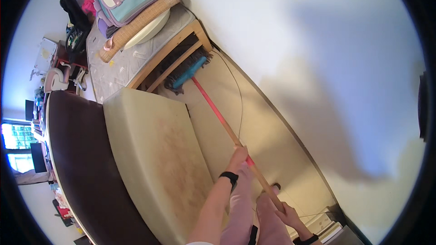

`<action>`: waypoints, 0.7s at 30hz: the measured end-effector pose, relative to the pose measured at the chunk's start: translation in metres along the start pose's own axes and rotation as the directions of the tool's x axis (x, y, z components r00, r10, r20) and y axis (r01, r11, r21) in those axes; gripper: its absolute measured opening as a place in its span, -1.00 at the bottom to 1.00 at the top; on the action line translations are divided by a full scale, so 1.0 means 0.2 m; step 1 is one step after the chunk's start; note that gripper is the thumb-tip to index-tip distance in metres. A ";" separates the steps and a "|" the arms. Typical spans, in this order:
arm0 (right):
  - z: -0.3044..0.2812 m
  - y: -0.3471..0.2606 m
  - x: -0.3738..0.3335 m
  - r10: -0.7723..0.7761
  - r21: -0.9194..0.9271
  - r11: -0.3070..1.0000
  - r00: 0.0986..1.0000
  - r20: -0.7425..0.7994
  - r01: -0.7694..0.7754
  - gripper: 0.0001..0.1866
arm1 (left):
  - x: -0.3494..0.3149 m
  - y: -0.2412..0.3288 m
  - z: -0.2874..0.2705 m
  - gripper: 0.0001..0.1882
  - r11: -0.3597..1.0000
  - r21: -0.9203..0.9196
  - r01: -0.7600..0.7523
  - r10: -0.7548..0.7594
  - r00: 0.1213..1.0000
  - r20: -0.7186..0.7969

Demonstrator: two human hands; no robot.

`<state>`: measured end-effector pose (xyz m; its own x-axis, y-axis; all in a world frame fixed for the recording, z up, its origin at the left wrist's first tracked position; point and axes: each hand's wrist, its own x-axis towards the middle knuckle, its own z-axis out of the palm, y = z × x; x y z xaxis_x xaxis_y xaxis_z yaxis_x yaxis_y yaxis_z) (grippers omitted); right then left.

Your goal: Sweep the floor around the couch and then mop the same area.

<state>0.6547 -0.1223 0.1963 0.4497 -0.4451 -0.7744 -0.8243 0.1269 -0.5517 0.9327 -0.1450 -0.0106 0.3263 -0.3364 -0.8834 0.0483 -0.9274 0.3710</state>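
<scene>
A long broom runs from my hands toward the bed at the far left. Its handle (217, 111) is pink-red and wood-coloured, and its blue head (190, 73) carries dark bristles. The bristles are at the floor by the low wooden bed frame (196, 31), partly under its rail. Midway along the handle my left hand (238, 158) is wrapped round it, with a black band on the wrist. Nearer to me, my right hand (288, 215) grips the handle close to its end. Part of the right hand's fingers is hidden.
A cream-seated sofa (159, 154) with a dark back (86, 154) stands to the left. Along the tiled floor (268, 149) runs a thin cable (241, 104) beside the white wall (354, 86). On the bed's mattress (118, 68) rest a rolled mat (141, 25) and a teal backpack (131, 0).
</scene>
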 end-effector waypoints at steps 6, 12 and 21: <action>-0.12 0.46 -0.62 0.113 -0.142 0.984 0.993 0.031 -0.107 -0.66 | -0.49 -0.25 0.59 -0.61 0.983 -0.182 0.019 0.049 0.931 0.362; -0.28 0.79 -1.42 0.253 -0.137 0.957 0.967 -0.041 -0.256 -0.68 | -0.98 -0.40 1.10 -0.54 0.971 0.035 0.237 -0.165 0.555 0.816; -0.32 0.63 -1.60 0.551 0.316 0.799 0.834 -0.041 -0.512 -0.69 | -1.11 -0.33 1.14 -0.67 0.584 -0.546 0.600 0.032 0.656 0.754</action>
<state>0.3848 -0.0200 0.3932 -0.0933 -0.3377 -0.9366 -0.7802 0.6093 -0.1419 0.6414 -0.0460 0.0956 -0.4964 -0.3734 -0.7837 0.7399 -0.6541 -0.1571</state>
